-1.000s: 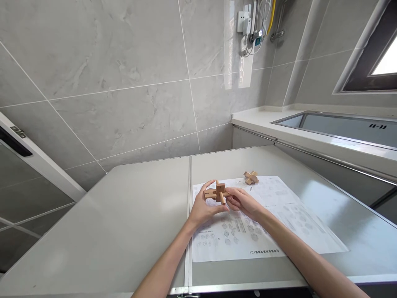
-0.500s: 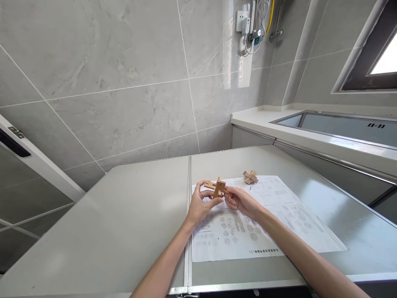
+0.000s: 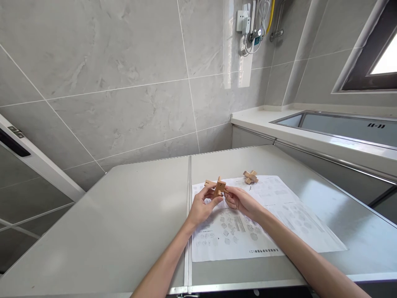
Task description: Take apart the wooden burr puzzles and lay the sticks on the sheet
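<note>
Both hands are on a wooden assembly (image 3: 220,187), made of crossed bars and raised above the near half of a printed sheet (image 3: 273,227). The fingers of the left hand (image 3: 198,209) are closed round its left portion, thumb below and the others behind and above. The fingers of the right hand (image 3: 243,201) are pinched together on its right end; the exact contact is partly covered by the fingers themselves.

Markings: the assembly bears a small dark mark on the left bar and another on the block facing the camera; both are too small to read. The sheet carries rows of grey figures, a narrow ruled block and small lines of text. A bold heading along its near edge stands upside down to the camera, with a bracketed character at its left end; the remaining characters cannot be made out.

A second wooden assembly (image 3: 250,177), also of crossed bars, rests at the far edge of the sheet, well apart from both hands. The sheet lies flat on a pale grey surface (image 3: 124,223), right of a metal seam (image 3: 189,231). A sink (image 3: 338,124) is set in the white counter (image 3: 259,118) beyond, at right.
</note>
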The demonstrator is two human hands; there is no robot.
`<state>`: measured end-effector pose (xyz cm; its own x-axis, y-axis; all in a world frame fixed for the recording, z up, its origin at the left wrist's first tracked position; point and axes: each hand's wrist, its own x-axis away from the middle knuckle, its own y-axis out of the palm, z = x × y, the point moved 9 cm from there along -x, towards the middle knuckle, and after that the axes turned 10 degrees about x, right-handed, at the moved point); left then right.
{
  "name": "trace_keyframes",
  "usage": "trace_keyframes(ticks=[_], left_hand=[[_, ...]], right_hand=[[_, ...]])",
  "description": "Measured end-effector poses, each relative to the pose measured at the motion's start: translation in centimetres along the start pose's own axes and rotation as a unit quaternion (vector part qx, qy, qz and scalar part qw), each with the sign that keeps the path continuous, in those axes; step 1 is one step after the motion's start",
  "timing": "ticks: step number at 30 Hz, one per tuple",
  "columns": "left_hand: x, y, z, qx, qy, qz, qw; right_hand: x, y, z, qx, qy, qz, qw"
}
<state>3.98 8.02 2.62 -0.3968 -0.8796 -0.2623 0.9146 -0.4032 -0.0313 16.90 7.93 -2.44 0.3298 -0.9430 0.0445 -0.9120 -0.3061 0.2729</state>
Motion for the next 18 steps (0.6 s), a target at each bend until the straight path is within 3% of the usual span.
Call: trace_keyframes(ticks=[12,18], left_hand=[[-0.1,-0.2,-0.8,0.082,-0.05,0.007,0.995],[-0.2,-0.3,-0.3,0.086,-0.041,-0.003,0.995]], right_hand=[[-0.1,-0.9,0.1,0.014,-0.006,0.037,0.999],[-0.2,-3.0,-0.2,-0.042,-0.02,0.121,0.992]])
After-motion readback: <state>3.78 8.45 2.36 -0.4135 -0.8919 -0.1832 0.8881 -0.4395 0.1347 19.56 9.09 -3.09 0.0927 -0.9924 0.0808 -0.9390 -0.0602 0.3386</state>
